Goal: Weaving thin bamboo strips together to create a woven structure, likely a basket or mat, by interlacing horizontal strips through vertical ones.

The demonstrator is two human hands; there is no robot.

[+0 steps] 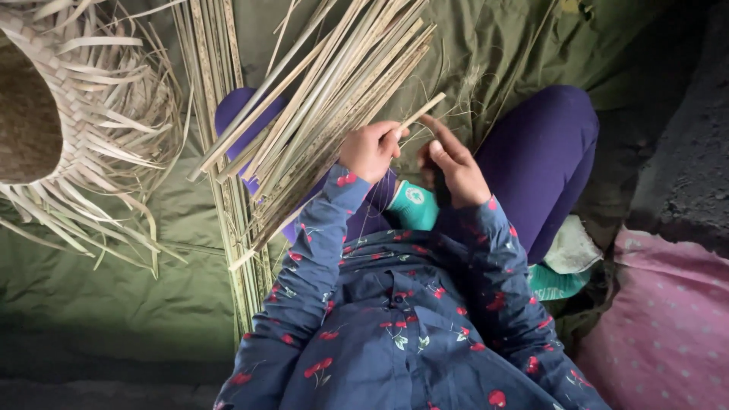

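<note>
Strip (420,111) pinched in left grip (370,149), beside right grip (456,168).

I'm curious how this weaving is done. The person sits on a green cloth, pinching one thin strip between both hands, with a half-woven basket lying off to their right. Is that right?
Not quite: in the head view the half-woven basket lies to their left. The rest holds: left hand and right hand pinch one thin strip over the green cloth.
</note>
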